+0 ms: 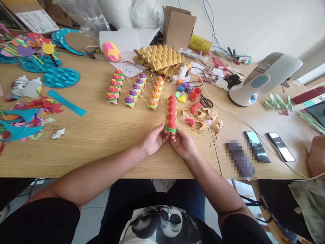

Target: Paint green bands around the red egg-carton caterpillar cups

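Both hands grip the near end of an egg carton strip (171, 113), its bumps covered in red clay with a green band at the near bump. My left hand (154, 139) pinches its left side and my right hand (183, 142) its right side. Beyond it stand three decorated egg carton strips with pins stuck in them: a red one (114, 84), a purple one (134, 91) and an orange one (155, 93). Lumps of coloured clay (181, 98) and a red cup (195, 94) lie just past the held strip.
Torn carton scraps (203, 118), black scissors (206, 101) and a desk fan (264, 79) stand to the right, with phones (257, 146) nearer. Egg trays (159, 59) lie at the back, paper cuttings (22, 118) at left. Another person's arm (316, 156) rests at the right edge.
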Available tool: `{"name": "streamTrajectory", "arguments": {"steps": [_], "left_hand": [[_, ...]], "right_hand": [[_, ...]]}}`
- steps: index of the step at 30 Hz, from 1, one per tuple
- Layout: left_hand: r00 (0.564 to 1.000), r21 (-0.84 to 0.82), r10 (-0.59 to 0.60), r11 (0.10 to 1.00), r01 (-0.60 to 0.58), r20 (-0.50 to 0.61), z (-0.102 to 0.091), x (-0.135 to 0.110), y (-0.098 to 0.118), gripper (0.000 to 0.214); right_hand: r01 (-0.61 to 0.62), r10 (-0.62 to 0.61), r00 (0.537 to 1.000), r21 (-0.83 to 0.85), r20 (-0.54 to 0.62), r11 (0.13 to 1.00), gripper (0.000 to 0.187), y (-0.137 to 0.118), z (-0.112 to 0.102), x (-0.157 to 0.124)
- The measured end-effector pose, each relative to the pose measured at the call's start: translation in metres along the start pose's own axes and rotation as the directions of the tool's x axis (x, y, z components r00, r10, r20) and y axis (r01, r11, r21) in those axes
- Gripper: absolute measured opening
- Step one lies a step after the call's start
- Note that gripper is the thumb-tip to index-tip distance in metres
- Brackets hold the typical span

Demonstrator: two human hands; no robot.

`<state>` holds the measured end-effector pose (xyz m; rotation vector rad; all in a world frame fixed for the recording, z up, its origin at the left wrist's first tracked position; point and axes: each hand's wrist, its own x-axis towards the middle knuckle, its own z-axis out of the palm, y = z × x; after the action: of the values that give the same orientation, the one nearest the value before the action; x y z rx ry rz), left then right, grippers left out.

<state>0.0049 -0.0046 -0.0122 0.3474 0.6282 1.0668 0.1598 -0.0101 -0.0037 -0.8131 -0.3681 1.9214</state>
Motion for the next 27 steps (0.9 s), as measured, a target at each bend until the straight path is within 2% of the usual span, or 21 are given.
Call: {"name": "streamTrajectory", "arguments": {"steps": [14,20,27], "left_hand": [[0.999,-0.027,-0.035,0.999,0.035,-0.009,0.005,0.0,0.004,0.015],[0.994,-0.064,-0.069,0.996,0.064,-0.08,0.011,-0.002,0.008,0.023],[0.998,-0.015,-0.044,0.999,0.043,-0.048,0.01,-0.004,0.008,0.019]], "right_hand": [[-0.042,0.042,0.999,-0.015,0.002,0.999,0.015,-0.001,0.002,0.0],[-0.083,0.084,0.996,0.038,-0.015,0.996,0.017,-0.002,0.001,0.001],[-0.062,0.062,0.998,0.05,0.0,0.997,0.021,-0.002,0.005,-0.002]]}}
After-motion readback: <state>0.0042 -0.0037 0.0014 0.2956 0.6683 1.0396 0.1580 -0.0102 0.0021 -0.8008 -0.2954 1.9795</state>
